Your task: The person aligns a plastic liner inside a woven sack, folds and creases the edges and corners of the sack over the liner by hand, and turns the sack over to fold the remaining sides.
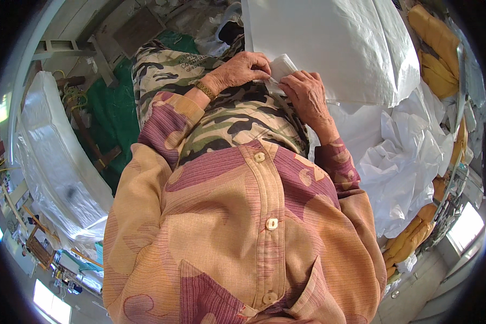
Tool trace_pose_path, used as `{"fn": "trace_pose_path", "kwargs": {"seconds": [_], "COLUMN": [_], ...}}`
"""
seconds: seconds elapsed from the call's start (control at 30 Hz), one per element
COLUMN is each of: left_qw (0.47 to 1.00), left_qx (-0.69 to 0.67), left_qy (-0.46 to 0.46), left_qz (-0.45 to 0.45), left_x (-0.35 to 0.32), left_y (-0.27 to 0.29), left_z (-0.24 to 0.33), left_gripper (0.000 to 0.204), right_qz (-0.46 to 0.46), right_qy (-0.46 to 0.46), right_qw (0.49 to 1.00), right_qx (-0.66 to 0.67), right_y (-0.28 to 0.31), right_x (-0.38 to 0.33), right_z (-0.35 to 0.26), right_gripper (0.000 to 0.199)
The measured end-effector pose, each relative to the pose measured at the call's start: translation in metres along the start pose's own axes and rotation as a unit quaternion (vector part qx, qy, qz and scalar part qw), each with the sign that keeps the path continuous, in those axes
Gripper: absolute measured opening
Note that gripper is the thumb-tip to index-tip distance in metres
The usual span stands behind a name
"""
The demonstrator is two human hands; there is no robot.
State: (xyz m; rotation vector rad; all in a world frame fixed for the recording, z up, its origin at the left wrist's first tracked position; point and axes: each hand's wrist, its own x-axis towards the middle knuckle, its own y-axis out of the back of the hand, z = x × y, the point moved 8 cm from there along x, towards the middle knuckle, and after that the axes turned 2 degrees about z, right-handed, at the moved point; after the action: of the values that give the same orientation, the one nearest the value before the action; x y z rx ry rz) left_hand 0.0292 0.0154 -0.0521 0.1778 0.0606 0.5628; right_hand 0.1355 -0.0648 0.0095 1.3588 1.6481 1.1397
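A large white sheet [329,48], smooth and plastic-looking, spreads from the top centre to the right. Beside its lower left edge, a small folded white piece [282,66] lies between my two hands; whether it is part of the sheet I cannot tell. My left hand [244,70] comes in from the left, thumb and fingers pinched together at this piece. From the other side my right hand [308,94] has its fingers closed on the same white material. Both hands rest just above my camouflage-patterned trousers [243,116].
Crumpled white sheeting [399,162] lies to the right, beside yellow-brown padded material [437,48]. On the left stands a long plastic-wrapped white bundle [65,162], next to dark green cloth [110,108] and wooden pieces [105,159].
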Motion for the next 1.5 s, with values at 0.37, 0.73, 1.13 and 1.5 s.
{"fn": "trace_pose_path", "kwargs": {"seconds": [0.37, 0.73, 1.13, 1.5], "left_qw": [0.999, 0.991, 0.98, 0.96], "left_qx": [-0.03, 0.087, 0.113, 0.172], "left_qy": [0.0, -0.091, -0.127, -0.179], "left_qz": [0.01, 0.055, 0.105, 0.132], "left_x": [-0.001, 0.0, -0.002, -0.001], "left_y": [-0.001, -0.007, -0.011, -0.023], "left_z": [-0.001, 0.014, 0.023, 0.044], "left_gripper": [0.015, 0.013, 0.011, 0.014], "right_qz": [0.007, 0.062, 0.071, 0.199], "right_qy": [-0.029, 0.003, -0.053, -0.251], "right_qw": [0.999, 0.998, 0.995, 0.944], "right_qx": [0.03, -0.011, -0.052, 0.072], "right_y": [0.0, 0.002, -0.002, -0.017], "right_x": [0.008, 0.015, 0.023, -0.012], "right_z": [0.001, -0.015, -0.02, 0.02], "right_gripper": [0.013, 0.011, 0.013, 0.016]}}
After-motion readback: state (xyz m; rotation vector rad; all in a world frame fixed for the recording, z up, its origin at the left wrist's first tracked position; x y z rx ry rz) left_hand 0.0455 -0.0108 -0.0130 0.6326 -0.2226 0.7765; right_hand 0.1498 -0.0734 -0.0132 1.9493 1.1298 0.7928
